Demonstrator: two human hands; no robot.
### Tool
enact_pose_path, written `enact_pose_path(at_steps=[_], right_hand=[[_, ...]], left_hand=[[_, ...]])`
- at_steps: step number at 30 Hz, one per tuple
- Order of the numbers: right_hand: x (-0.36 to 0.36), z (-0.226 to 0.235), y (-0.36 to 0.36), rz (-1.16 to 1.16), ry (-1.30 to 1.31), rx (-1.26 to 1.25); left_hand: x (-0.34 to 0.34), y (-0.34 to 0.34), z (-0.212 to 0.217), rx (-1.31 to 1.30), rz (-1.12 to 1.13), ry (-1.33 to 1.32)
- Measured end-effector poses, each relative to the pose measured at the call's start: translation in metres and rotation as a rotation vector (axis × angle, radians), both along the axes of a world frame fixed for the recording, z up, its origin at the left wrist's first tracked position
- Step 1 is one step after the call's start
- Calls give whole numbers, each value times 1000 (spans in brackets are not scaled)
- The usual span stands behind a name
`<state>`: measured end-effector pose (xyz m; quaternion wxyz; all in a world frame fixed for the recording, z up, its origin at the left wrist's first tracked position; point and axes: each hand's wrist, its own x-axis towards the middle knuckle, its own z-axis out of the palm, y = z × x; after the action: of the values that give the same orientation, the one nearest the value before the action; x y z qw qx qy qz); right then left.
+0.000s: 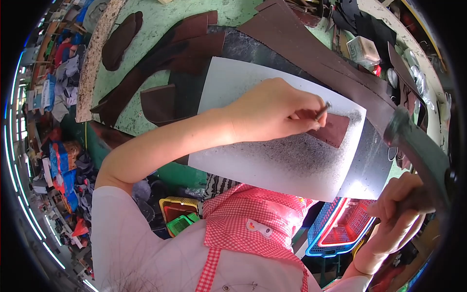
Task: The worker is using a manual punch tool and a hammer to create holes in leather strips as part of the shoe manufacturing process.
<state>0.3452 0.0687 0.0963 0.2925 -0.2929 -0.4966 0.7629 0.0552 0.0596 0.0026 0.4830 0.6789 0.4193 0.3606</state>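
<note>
My left hand [277, 109] pinches a short metal rod, probably a punch [323, 111], between thumb and fingers. It stands slightly tilted over a small reddish-brown leather-like piece [335, 130], which lies flat on a white board [228, 90]. The fingers hide the punch's lower end and part of the piece. Dark specks cover the board around it. At the right, my right hand [399, 209] is closed round a hammer [421, 153], raised apart from the board and close to the camera. The hammer's round face [395, 127] points toward the work.
Brown leather-like pieces [180, 53] lie at the far left of the green table [141, 46], and a long strip [301, 48] runs behind the board. A small clear box [363, 51] stands far right. Blue and red plastic baskets [335, 228] sit below the near edge.
</note>
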Motion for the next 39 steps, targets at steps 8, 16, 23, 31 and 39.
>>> enact_pose_path(at_steps=[8,16,23,31,39], right_hand=[[-14,-4,-19,-240,-507,430],[-26,1,-17,-132,-818,716],[-21,10,11,103,-371,37],[-37,-12,-23,-201,-726,540],[-50,2,-18,-269,-588,586]], left_hand=[[-3,-1,-7,184,84,98],[-6,-12,-3,380,91,386],[-12,-5,-8,49,103,-70],[-15,-17,-4,459,112,405],[-24,-10,-5,-87,94,-81]])
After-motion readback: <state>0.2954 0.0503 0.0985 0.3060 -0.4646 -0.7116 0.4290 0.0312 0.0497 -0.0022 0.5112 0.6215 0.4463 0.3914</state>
